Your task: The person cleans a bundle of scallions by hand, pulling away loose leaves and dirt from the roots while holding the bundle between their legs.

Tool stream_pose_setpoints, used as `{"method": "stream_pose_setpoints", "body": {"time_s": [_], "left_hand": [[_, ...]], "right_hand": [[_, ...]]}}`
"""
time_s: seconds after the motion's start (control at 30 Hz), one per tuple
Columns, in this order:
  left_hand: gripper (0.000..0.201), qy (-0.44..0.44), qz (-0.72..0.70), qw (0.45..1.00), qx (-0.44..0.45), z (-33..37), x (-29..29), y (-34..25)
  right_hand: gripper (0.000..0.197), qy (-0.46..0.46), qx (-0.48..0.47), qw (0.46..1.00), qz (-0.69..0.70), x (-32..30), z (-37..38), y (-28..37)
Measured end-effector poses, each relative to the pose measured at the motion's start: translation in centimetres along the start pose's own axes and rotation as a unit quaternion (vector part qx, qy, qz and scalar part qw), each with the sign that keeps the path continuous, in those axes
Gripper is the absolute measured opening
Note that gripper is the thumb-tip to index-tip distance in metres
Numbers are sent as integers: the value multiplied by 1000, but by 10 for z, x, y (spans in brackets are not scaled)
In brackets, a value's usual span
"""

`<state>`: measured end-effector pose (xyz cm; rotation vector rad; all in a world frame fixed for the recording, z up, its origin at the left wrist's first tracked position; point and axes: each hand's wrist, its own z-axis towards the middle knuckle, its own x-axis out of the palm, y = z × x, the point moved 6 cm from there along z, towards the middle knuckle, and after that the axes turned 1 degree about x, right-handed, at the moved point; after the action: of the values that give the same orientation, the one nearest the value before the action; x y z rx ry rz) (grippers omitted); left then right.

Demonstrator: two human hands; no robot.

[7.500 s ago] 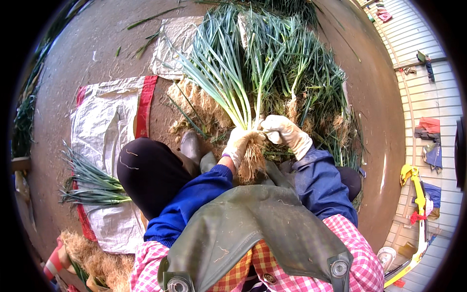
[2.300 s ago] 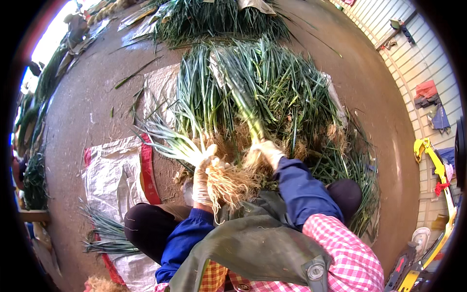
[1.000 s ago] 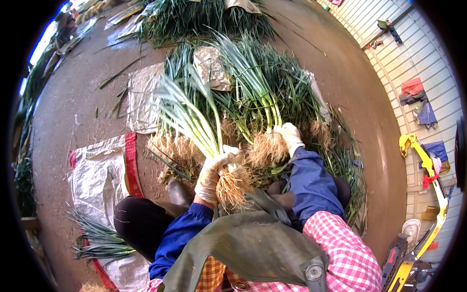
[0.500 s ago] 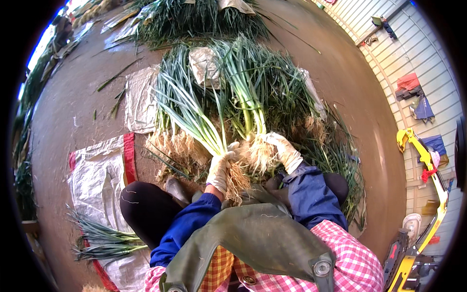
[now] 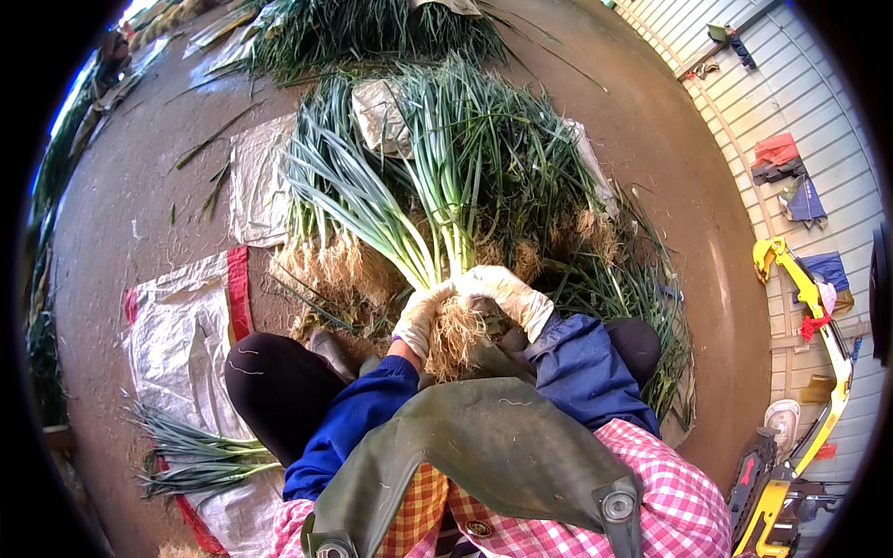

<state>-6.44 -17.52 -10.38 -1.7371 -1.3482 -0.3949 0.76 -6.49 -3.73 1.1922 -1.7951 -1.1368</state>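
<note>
A bunch of green-leaved, white-stemmed leeks is gripped at its tan-rooted end by the white-gloved left hand and white-gloved right hand, both closed, at the near edge of the leafy green heap. Other green leeks are laid over the flat white, red-bordered sack's left edge.

Two hands, the left hand and the right hand, share one leek bunch. Beyond them lie two heaps: a nearer heap and a farther heap. Left of them, one red-edged sack bears one smaller bunch; well right, one yellow machine.
</note>
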Motion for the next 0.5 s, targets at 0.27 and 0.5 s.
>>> {"method": "stream_pose_setpoints", "body": {"time_s": [0.27,0.5], "left_hand": [[26,43,-16,999,21,-4,13,-4],[22,10,-40,999,-27,-9,8,0]], "right_hand": [[36,-25,-23,950,312,-20,55,-59],[34,-110,54,944,307,-9,47,-68]]}}
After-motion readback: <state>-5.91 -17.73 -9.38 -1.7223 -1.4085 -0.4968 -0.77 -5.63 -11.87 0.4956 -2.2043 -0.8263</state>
